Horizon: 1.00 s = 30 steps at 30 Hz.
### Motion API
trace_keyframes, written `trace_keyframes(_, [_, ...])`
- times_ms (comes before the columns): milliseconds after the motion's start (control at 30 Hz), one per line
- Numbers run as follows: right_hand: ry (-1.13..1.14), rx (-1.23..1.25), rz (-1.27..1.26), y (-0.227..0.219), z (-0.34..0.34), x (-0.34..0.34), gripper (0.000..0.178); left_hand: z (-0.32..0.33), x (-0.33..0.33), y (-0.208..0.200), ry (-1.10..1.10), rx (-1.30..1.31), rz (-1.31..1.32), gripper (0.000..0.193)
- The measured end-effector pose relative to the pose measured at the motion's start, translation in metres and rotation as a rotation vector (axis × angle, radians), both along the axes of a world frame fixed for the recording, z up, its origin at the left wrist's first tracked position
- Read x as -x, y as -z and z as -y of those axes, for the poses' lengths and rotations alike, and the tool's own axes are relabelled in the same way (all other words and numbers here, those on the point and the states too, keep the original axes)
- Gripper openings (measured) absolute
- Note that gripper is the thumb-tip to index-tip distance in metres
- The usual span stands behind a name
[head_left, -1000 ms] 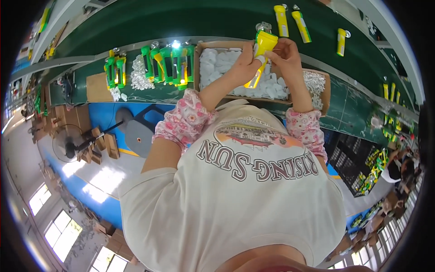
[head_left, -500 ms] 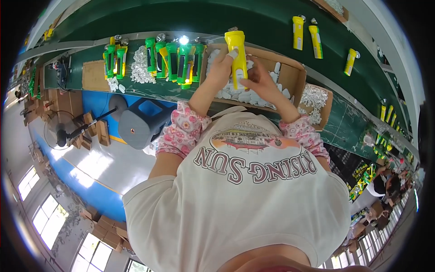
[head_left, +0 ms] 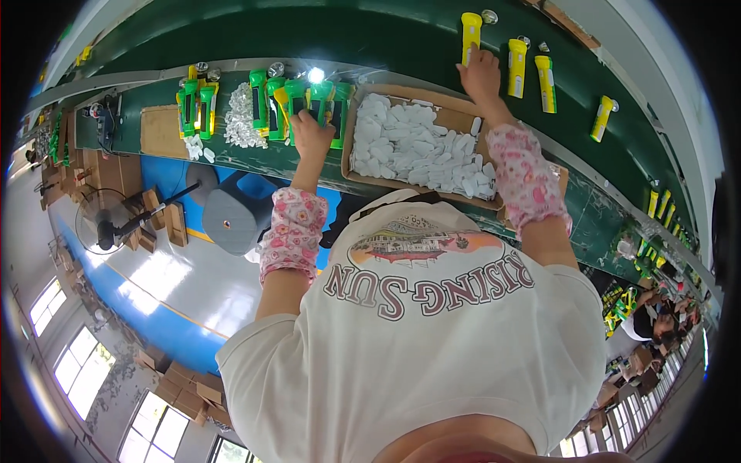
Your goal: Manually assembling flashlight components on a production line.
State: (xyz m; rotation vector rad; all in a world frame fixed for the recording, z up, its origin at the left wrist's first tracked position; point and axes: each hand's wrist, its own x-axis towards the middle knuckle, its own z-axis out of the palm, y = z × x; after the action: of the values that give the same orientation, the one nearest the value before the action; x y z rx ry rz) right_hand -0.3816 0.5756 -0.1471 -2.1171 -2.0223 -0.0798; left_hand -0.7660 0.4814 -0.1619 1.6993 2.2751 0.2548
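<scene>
My left hand is closed on the lower end of a green flashlight in the row on the bench; a bright light shines at its head. Beside it stand more green flashlights, some with yellow showing. Up on the dark green belt, my right hand has its fingers round the tail of a yellow flashlight. A loose silver reflector lies by that flashlight's head. Between my arms sits a cardboard box with many white plastic pieces inside.
Further right along the belt lie several yellow flashlights. Clear small parts are heaped left of the green row, near a bare cardboard piece. A grey stool and a fan stand at the left. People sit at the far right.
The yellow flashlight from both my hands is now at the belt under my right hand. My left hand has gone left to the green flashlights. The flashlights on the belt have shifted right and nearer.
</scene>
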Motion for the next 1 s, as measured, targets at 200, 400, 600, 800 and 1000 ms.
trace_keyframes(200, [-0.191, 0.784, -1.345, -0.051, 0.079, 0.098, 0.033, -0.018, -0.016, -0.071, 0.035, 0.120, 0.843, 0.057])
trace_keyframes(400, [0.013, 0.742, -2.040, -0.082, 0.100, 0.121, 0.037, 0.001, -0.070, -0.135, 0.231, 0.344, 1.012, 0.061])
trace_keyframes(600, [-0.055, 0.493, -1.858, -0.102, 0.138, 0.098, 0.046, 0.034, -0.107, -0.175, 0.420, 0.233, 0.998, 0.047])
trace_keyframes(800, [0.262, 0.338, -1.492, -0.023, 0.190, -0.006, 0.020, 0.049, -0.098, -0.125, -0.060, 0.635, 1.890, 0.057])
trace_keyframes(1000, [0.268, 0.158, -0.181, 0.047, 0.177, -0.031, 0.019, 0.024, -0.120, -0.104, -0.050, 0.465, 2.393, 0.040])
